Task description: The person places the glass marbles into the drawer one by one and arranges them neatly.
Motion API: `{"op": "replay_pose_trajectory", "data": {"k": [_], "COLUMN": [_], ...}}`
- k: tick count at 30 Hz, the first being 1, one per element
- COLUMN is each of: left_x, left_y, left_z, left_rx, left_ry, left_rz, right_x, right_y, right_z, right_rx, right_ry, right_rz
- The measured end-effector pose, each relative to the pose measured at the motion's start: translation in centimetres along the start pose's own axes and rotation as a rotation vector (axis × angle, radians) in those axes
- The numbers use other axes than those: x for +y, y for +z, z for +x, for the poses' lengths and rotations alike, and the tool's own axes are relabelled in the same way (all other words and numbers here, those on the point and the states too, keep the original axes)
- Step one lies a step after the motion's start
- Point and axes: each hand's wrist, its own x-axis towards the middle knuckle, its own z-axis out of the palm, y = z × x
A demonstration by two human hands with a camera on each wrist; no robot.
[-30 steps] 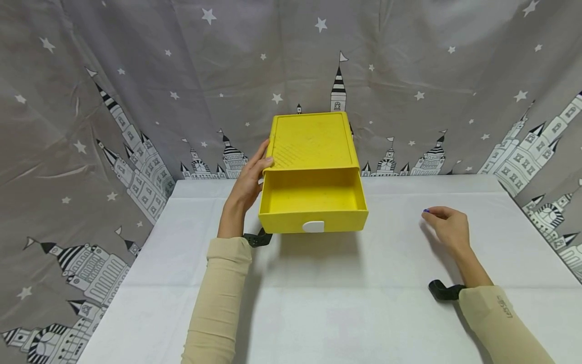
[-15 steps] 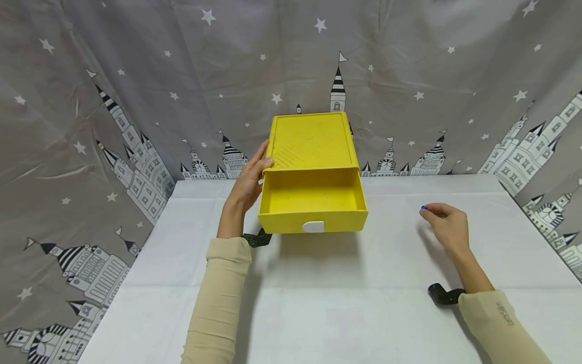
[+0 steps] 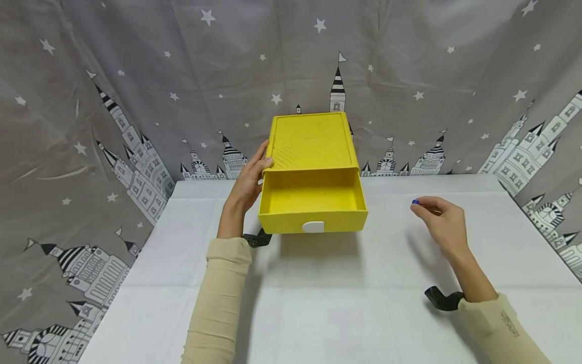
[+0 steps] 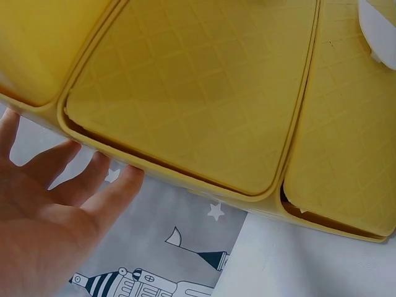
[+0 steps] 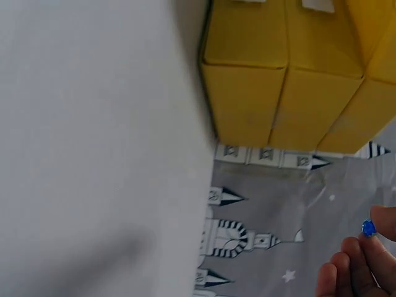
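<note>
A yellow drawer cabinet (image 3: 311, 141) stands at the back middle of the table, its top drawer (image 3: 291, 222) pulled out and bare inside. That drawer has a white handle (image 3: 313, 227). My left hand (image 3: 247, 184) rests against the cabinet's left side, fingers extended and thumb by the top's front corner. In the left wrist view its fingertips (image 4: 127, 182) touch the cabinet's side edge. Over the table's right part, my right hand (image 3: 441, 222) pinches a small blue gem (image 5: 369, 228) between thumb and forefinger. The other fingers of that hand are bent.
A white cloth covers the table (image 3: 327, 323). Behind it hangs a grey curtain (image 3: 391, 65) printed with castles and stars. Closed lower drawers (image 4: 198, 93) show in the wrist views. Black wrist mounts (image 3: 443, 299) jut from both forearms.
My right hand has risen and moved a little left and away from me with the blue gem. The left hand and the cabinet have stayed in place.
</note>
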Motion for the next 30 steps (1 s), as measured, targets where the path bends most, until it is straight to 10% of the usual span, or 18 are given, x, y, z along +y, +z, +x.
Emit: {"op": "replay_pose_trajectory", "data": {"k": [30], "left_x": [-0.2], "left_y": [-0.1], "left_z": [0.1], "left_rx": [-0.005], "left_ry": [0.010], "left_rz": [0.001], "right_x": [-8.4], "right_y": [2.1], "right_z": [-3.9], "right_rx": [-0.010], "right_ry": [-0.332], "right_rz": [0.250]}}
